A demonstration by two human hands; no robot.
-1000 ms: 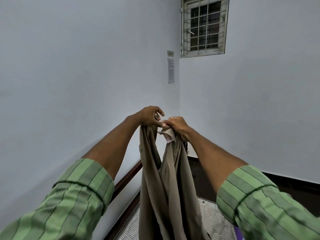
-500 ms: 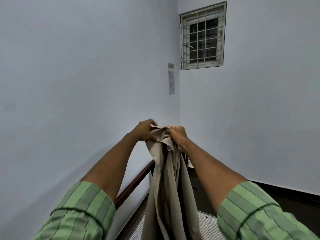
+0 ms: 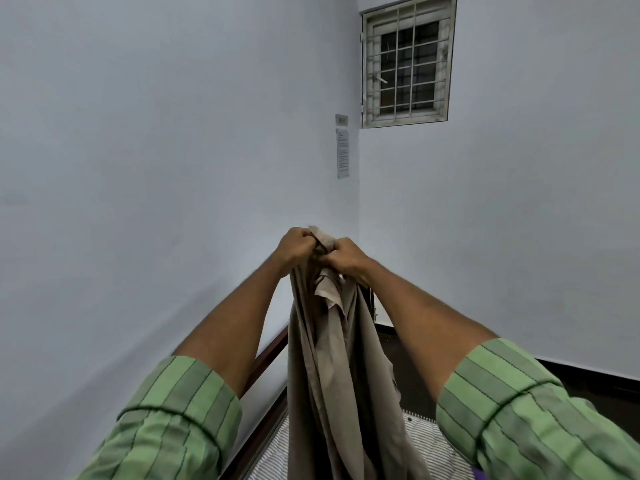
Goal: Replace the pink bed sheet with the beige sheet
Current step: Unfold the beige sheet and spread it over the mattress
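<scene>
- Both of our hands are up in front of us, fists nearly touching: the left hand [image 3: 298,244] and the right hand [image 3: 346,255] each have their fingers clenched round the bunched top edge of the beige sheet [image 3: 332,358].
- The beige sheet hangs straight down from that grip in long, gathered folds, dropping out of view at the bottom edge; it is above the bed, not laid on it.
- Under it we see a striped mattress [image 3: 426,434], bare where it shows, inside a dark wooden bed frame [image 3: 268,351] set in the corner of the room below a barred window [image 3: 408,60].
- No pink sheet is in view, only a purple scrap [image 3: 481,474] by our right sleeve, too small to identify.
- Our read: the old sheet looks to be off this part of the bed, and we are at the unfolding step, hunting for an edge or corner.
- Next, we judge, the 2 hands need to part along the hem, open the cloth wide, and cast it over the mattress toward the far corner.
</scene>
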